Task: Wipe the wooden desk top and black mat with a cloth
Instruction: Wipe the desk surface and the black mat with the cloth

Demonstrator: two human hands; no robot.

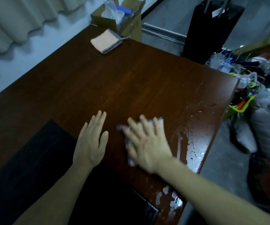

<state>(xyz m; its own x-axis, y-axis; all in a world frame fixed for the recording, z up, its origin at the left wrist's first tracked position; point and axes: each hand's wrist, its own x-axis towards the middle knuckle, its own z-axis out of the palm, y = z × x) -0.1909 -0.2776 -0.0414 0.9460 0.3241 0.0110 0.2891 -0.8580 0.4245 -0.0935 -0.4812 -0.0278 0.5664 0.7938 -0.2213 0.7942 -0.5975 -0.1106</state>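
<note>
The fingers (pixel 144 127) of the right hand (pixel 145 143) are spread apart and straight, pressed flat on a pale cloth (pixel 157 123) that lies on the dark wooden surface (pixel 123 75); the hand is blurred, and only the cloth's edges show around it. The left hand (pixel 91 140) lies palm down just beside it, its fingers straight and close together, resting on the bare wood at the far edge of the black mat (pixel 33 159). The mat covers the near left part of the surface, and both forearms reach over it.

To the right of the cloth, water beads (pixel 194 148) and wet streaks spread along the surface's right edge, with more drops by the right forearm near the front corner. A second cloth (pixel 105 41), folded, peach with a dark striped border, sits well apart at the far end of the surface. Behind it stands an open cardboard box (pixel 127 18) holding plastic items. On the floor at the right lie a heap of clutter with a green basket (pixel 239 108) and a tall black bag (pixel 210 26).
</note>
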